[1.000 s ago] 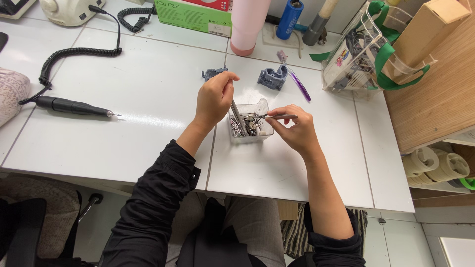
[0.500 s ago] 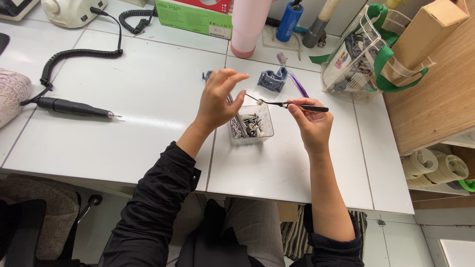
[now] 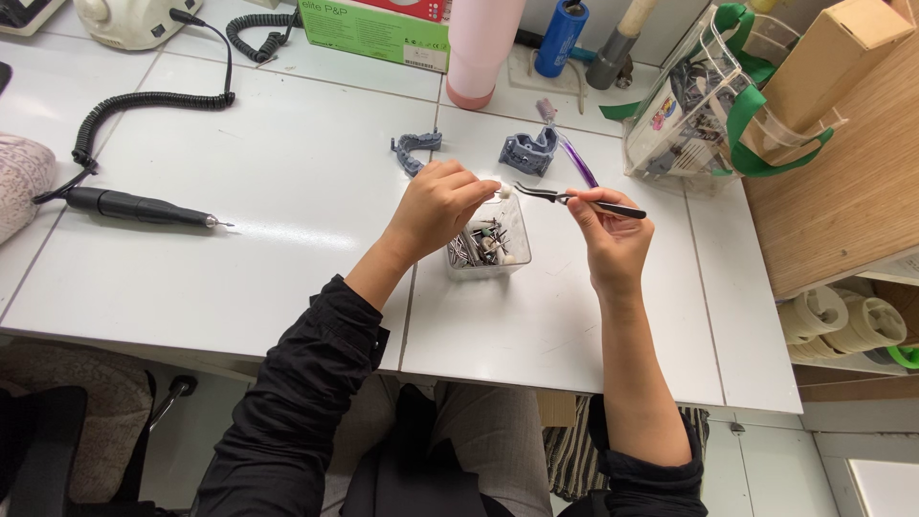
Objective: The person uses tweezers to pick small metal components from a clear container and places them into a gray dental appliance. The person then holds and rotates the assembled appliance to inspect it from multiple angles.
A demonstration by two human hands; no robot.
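At frame centre, the left hand (image 3: 436, 206) is pinching a small white bit (image 3: 504, 193) while the right hand (image 3: 605, 222) is gripping black tweezers (image 3: 579, 198), both hovering over a clear box of burs (image 3: 490, 244). Grey dental models (image 3: 528, 151) are sitting above; a handpiece (image 3: 144, 207) is lying left on the white table (image 3: 287, 144).

A flat green box (image 3: 375, 32) with a white-printed side lies at the top centre of the frame, at the back of the worktop (image 3: 287, 249). A plain brown cardboard box (image 3: 831, 59) stands tilted in the upper right corner, beside a clear plastic bag with green handles (image 3: 704, 105).
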